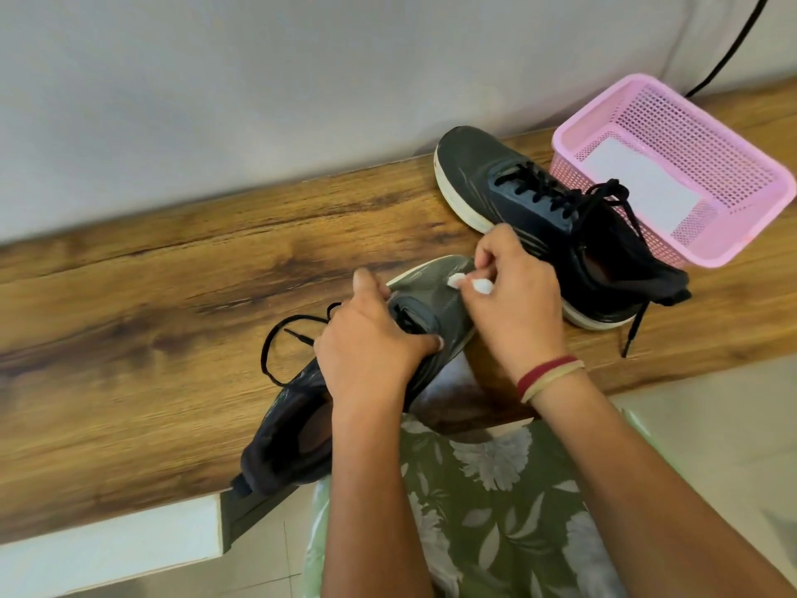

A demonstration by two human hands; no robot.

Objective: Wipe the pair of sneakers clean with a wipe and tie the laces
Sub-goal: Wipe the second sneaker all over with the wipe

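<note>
Grey sneaker [435, 289] lies at the tabletop's [151, 295] near edge, left hand [371, 351] gripping its midsection; right hand [513, 295] pinches a white wipe [457, 280] against its toe. Second sneaker [496, 174] sits near the far edge.

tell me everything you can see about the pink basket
The pink basket is rectangular, seemingly plastic, with perforated mesh walls and a solid rim. It stands upright on the wooden table at the far right. A white sheet lies flat inside. The far sneaker sits beside its near wall, laces against it.
</note>
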